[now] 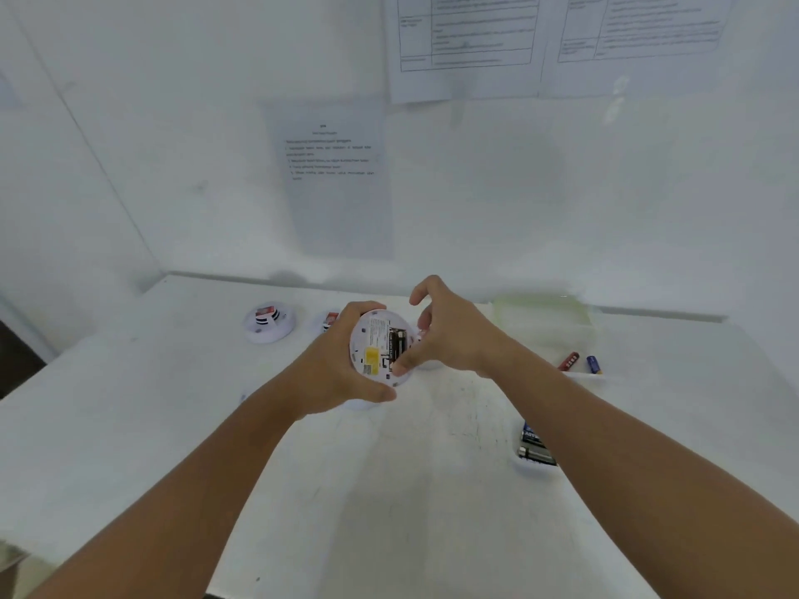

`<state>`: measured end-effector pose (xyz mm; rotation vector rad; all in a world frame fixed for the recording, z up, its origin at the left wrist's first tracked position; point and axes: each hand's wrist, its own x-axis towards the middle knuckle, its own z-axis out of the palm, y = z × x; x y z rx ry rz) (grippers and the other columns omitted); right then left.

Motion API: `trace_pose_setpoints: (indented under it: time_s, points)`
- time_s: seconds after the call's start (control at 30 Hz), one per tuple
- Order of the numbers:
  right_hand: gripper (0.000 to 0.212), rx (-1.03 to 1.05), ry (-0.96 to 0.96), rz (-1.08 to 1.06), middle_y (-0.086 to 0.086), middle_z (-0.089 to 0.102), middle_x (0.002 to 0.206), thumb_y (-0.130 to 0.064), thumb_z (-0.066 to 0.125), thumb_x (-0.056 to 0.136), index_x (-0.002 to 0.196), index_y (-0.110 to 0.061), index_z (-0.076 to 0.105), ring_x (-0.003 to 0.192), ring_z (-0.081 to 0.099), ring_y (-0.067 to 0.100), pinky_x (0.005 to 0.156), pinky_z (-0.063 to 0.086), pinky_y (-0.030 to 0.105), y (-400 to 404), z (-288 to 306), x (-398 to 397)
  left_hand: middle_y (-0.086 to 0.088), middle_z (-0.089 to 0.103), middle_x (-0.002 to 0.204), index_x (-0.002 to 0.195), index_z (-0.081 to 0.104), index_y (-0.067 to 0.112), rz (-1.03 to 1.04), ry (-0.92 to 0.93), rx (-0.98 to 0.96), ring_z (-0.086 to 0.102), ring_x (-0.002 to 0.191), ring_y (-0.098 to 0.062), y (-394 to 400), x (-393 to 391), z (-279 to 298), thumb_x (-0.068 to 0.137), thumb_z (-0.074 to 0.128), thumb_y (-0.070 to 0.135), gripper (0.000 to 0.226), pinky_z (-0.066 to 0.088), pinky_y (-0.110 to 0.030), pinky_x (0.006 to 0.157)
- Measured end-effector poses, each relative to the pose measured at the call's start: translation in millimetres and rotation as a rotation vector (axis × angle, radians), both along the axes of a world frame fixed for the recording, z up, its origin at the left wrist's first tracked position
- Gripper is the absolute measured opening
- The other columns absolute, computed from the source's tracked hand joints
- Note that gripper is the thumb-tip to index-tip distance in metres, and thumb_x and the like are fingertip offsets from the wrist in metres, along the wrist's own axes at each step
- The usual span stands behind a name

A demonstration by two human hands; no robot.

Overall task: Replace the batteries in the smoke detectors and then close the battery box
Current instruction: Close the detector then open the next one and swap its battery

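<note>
The smoke detector (380, 348) is held above the table (389, 490), its back side with a yellow label facing up. The left hand (333, 365) grips its rim with curled fingers. The right hand (449, 335) has its thumb on the battery slot, other fingers spread. A second detector (269, 322) lies far left; loose batteries (581, 362) lie right.

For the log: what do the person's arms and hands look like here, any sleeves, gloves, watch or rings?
Both forearms are bare for as far as the frame shows; no sleeve edge is in view. The left hand and the right hand wear no gloves. No watch, bracelet or ring shows on either wrist or on the fingers, though the picture is too soft to rule out a thin ring.
</note>
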<state>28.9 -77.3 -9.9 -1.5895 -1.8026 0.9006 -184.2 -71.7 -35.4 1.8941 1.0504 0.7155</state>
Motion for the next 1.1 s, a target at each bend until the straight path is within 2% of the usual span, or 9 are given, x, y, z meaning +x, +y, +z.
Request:
trace_pose_setpoints:
  time_s: [0.07, 0.17, 0.33, 0.47, 0.6, 0.73, 0.83, 0.97, 1.1]
  points:
    - [0.094, -0.014, -0.031, 0.019, 0.002, 0.057, 0.103, -0.023, 0.103, 0.052, 0.123, -0.026, 0.041, 0.088, 0.059, 0.017, 0.067, 0.052, 0.033, -0.1, 2.3, -13.9, 0.0, 0.053, 0.133, 0.139, 0.042, 0.033, 0.006, 0.002, 0.002, 0.06, 0.121, -0.018, -2.8, -13.8, -2.0, 0.055, 0.097, 0.015, 0.101, 0.062, -0.04, 0.092]
    - [0.097, -0.021, -0.057, 0.045, 0.002, 0.057, 0.104, -0.022, 0.103, 0.05, 0.123, -0.026, 0.04, 0.087, 0.059, 0.017, 0.074, 0.055, 0.038, 2.2, 2.7, -39.2, 0.001, 0.053, 0.134, 0.14, 0.042, 0.03, -0.003, 0.002, -0.001, 0.06, 0.123, -0.018, -3.9, -37.5, -5.0, 0.058, 0.096, 0.008, 0.1, 0.062, -0.043, 0.092]
    - [0.098, 0.042, -0.088, 0.094, -0.007, 0.053, 0.108, -0.039, 0.099, 0.06, 0.137, -0.029, 0.038, 0.089, 0.059, 0.009, 0.064, 0.05, 0.024, 17.2, -5.9, -91.4, 0.013, 0.054, 0.128, 0.14, 0.041, 0.031, 0.038, 0.019, 0.036, 0.06, 0.116, -0.005, 4.6, -95.3, 0.2, 0.064, 0.093, 0.0, 0.096, 0.062, -0.031, 0.087]
    - [0.08, 0.101, -0.042, 0.086, -0.013, 0.052, 0.11, -0.054, 0.085, 0.075, 0.139, -0.031, 0.043, 0.092, 0.055, 0.002, 0.072, 0.043, 0.021, 34.9, -32.7, -135.1, 0.016, 0.058, 0.124, 0.138, 0.04, 0.039, 0.145, 0.006, 0.055, 0.063, 0.111, -0.005, 24.0, -162.6, -0.2, 0.063, 0.093, 0.003, 0.098, 0.062, -0.038, 0.088]
    - [0.051, 0.098, -0.36, 0.207, -0.008, 0.057, 0.115, -0.054, 0.074, 0.085, 0.13, -0.033, 0.059, 0.101, 0.056, 0.012, 0.092, 0.048, 0.035, 56.0, -64.8, -166.2, 0.014, 0.059, 0.124, 0.139, 0.039, 0.038, 0.177, -0.012, 0.031, 0.065, 0.108, -0.006, 40.5, -215.5, -3.9, 0.065, 0.093, -0.001, 0.099, 0.062, -0.037, 0.087]
    - [0.058, 0.021, -0.596, 0.383, -0.014, 0.05, 0.118, -0.058, 0.07, 0.08, 0.132, -0.035, 0.058, 0.126, 0.05, 0.018, 0.093, 0.04, 0.038, 63.5, -79.4, -198.9, 0.01, 0.057, 0.126, 0.14, 0.039, 0.035, 0.158, -0.028, 0.008, 0.064, 0.109, -0.007, 51.1, -243.3, -12.6, 0.065, 0.094, -0.001, 0.1, 0.063, -0.037, 0.085]
    - [0.067, -0.047, -0.714, 0.43, -0.008, 0.05, 0.139, -0.054, 0.07, 0.085, 0.145, -0.032, 0.05, 0.132, 0.046, 0.02, 0.106, 0.038, 0.043, 66.0, -81.0, -215.3, 0.017, 0.06, 0.119, 0.14, 0.039, 0.035, 0.123, -0.04, -0.019, 0.066, 0.108, -0.005, 57.2, -253.9, -19.3, 0.066, 0.094, -0.002, 0.099, 0.063, -0.037, 0.084]
    - [0.059, -0.082, -0.752, 0.433, -0.004, 0.052, 0.134, -0.047, 0.073, 0.087, 0.141, -0.03, 0.055, 0.124, 0.051, 0.021, 0.104, 0.041, 0.046, 68.0, -78.7, -222.1, 0.016, 0.06, 0.12, 0.141, 0.038, 0.035, 0.086, -0.046, -0.048, 0.066, 0.105, -0.002, 63.2, -260.3, -24.2, 0.067, 0.093, -0.002, 0.099, 0.063, -0.034, 0.083]
    - [0.072, -0.08, -0.756, 0.363, -0.007, 0.055, 0.132, -0.052, 0.077, 0.08, 0.143, -0.03, 0.05, 0.12, 0.053, 0.018, 0.105, 0.04, 0.043, 67.6, -76.5, -221.9, 0.011, 0.059, 0.124, 0.139, 0.039, 0.036, 0.067, -0.052, -0.058, 0.066, 0.106, -0.003, 68.1, -262.9, -27.7, 0.067, 0.093, -0.002, 0.098, 0.062, -0.034, 0.084]
